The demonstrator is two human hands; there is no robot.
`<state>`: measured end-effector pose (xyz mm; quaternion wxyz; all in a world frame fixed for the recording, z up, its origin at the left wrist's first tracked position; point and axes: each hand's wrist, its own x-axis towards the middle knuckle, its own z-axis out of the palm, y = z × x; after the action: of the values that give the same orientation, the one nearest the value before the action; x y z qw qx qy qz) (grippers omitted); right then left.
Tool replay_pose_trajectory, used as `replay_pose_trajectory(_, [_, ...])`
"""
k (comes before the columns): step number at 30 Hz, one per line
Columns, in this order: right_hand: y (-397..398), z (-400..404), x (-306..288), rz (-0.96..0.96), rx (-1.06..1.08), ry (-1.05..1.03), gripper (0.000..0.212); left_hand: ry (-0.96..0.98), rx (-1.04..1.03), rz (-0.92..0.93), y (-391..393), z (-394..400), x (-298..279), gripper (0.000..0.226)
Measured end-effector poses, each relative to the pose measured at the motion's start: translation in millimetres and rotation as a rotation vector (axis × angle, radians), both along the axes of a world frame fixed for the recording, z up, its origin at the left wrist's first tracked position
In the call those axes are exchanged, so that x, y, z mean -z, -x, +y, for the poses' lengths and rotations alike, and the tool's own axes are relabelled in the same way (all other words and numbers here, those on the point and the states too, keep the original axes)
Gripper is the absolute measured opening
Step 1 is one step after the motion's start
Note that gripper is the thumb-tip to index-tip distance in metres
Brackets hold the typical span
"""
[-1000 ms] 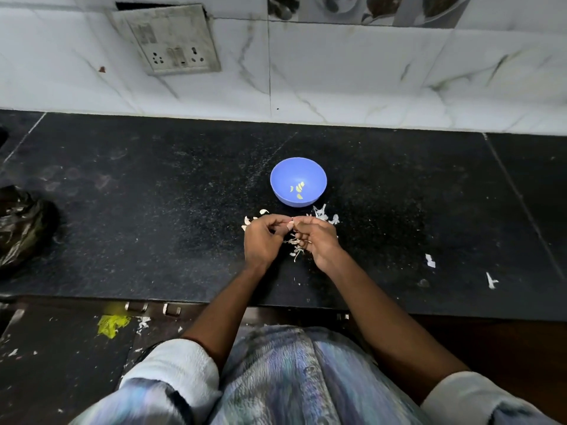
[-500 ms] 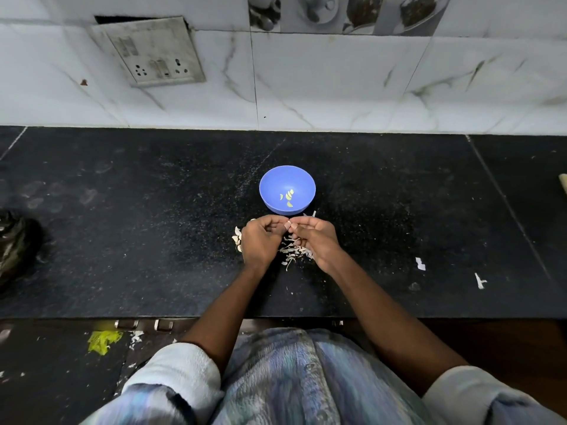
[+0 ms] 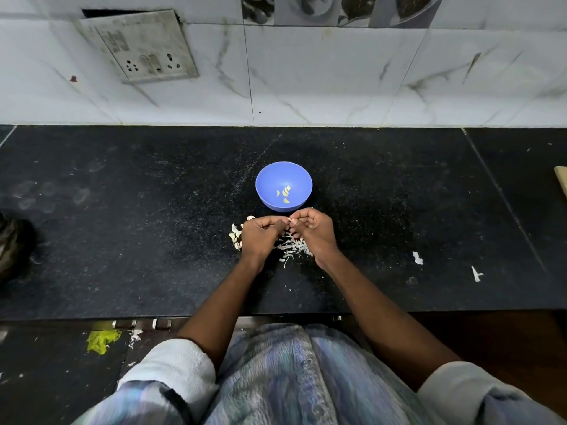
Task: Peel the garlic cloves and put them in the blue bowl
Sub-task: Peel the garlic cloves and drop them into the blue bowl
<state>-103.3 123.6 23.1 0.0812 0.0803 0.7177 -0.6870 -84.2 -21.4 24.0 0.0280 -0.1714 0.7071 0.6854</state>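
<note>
The blue bowl [image 3: 283,186] stands on the black counter [image 3: 153,225] and holds several peeled yellowish cloves [image 3: 284,194]. Just in front of it, my left hand [image 3: 259,237] and my right hand [image 3: 316,231] meet fingertip to fingertip, pinching a small garlic clove [image 3: 288,220] between them; most of it is hidden by the fingers. A heap of white peel [image 3: 291,248] lies under and between the hands. Unpeeled cloves [image 3: 236,237] sit beside the left hand.
Two white scraps [image 3: 417,258] [image 3: 476,274] lie on the counter at right. A dark plastic bag [image 3: 12,250] is at the left edge. A tiled wall with a switch plate [image 3: 141,47] rises behind. A pale object's corner [image 3: 561,180] shows far right.
The camera view has shifted, so the bowl and hands sit lower and more central. Both hands stay together over the peel heap, working the clove; the right fingers have lifted slightly.
</note>
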Motion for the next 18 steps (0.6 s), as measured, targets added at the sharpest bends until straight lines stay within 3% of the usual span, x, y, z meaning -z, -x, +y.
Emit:
replay_pose_trajectory(11, [-9.6, 1.5, 5.6, 0.170, 0.016, -0.219, 0.019, -0.215, -0.022, -0.153, -5.1, 4.6, -10.9, 0.011])
replay_pose_trajectory(18, [-15.5, -3.3, 1.1, 0.220, 0.057, -0.291, 0.020, -0.186, -0.108, -0.146, -4.5, 16.0, -16.1, 0.010])
